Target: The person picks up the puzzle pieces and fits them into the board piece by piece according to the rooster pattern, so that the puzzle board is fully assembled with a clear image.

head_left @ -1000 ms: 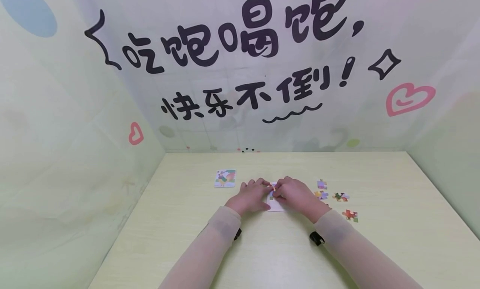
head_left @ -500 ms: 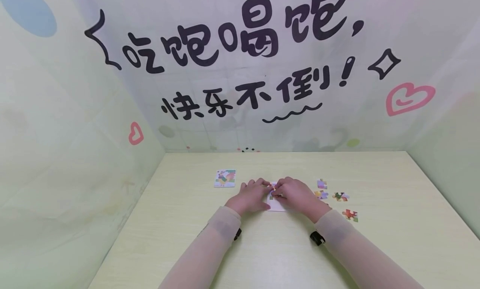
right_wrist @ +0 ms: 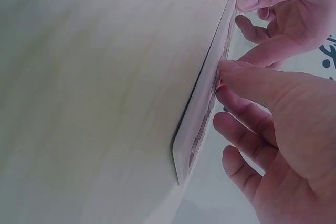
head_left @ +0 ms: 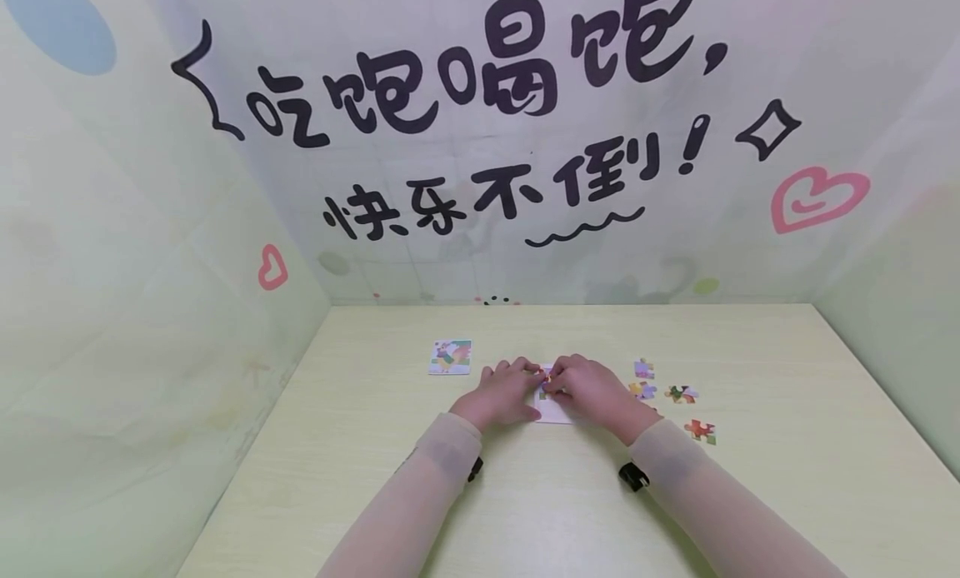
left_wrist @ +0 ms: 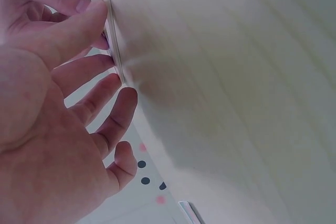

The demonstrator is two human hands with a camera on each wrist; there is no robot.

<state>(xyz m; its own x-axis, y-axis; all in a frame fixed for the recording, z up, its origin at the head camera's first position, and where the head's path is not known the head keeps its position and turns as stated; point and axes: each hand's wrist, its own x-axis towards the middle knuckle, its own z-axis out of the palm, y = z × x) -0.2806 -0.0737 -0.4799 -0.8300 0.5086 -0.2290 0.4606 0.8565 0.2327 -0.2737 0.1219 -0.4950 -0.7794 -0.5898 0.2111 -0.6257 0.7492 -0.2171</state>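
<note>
A small white puzzle board [head_left: 553, 413] lies flat on the table between both hands, with coloured pieces on its upper left part. My left hand [head_left: 501, 396] rests at the board's left side, its thumb [left_wrist: 97, 17] against the edge and its index finger reaching over the top. The other left fingers are loosely bent. From the right, my right hand [head_left: 598, 395] pinches a puzzle piece [head_left: 548, 379] between thumb and index finger, low over the board. Fingers cover most of that piece. The right wrist view shows the board [right_wrist: 202, 98] edge-on beneath the fingertips.
Several loose puzzle pieces lie right of the board, among them a green-brown one [head_left: 682, 393], a reddish one [head_left: 701, 430] and a purple one [head_left: 643, 367]. A square picture card [head_left: 450, 356] with a cartoon animal lies back left. A printed cloth wall [head_left: 480, 261] stands behind the table.
My right fingertips have shifted very slightly left over the board. My left hand, the card and the loose pieces stay where they were.
</note>
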